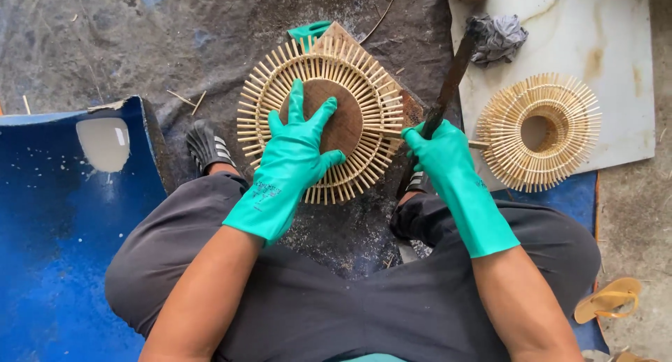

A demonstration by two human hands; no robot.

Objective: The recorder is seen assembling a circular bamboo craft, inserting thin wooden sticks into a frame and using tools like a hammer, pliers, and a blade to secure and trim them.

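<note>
While the left hand [297, 148], in a teal rubber glove, is pressing down with fingers spread flat and gripping nothing, it is pinning the round wooden disc [334, 117] at the centre of a circular bamboo-stick frame [322, 110]. That frame is lying on a wooden block [413, 110] on the dark ground between the person's knees, its thin sticks fanning out like spokes all round. The right hand [437, 148], gloved the same way, is closed tight around the lower part of a long dark tool [451, 75], which is slanting up and away to the right; its lower end is touching the frame's right edge, though the exact contact is hard to make out. Just beyond this hand, a second bamboo-stick ring [537, 131] is resting on a pale stone slab [623, 47], with a crumpled grey rag [498, 37] near the tool's top. A blue plastic sheet [56, 229] is lying at the left, and a yellow sandal [607, 299] at the lower right.
</note>
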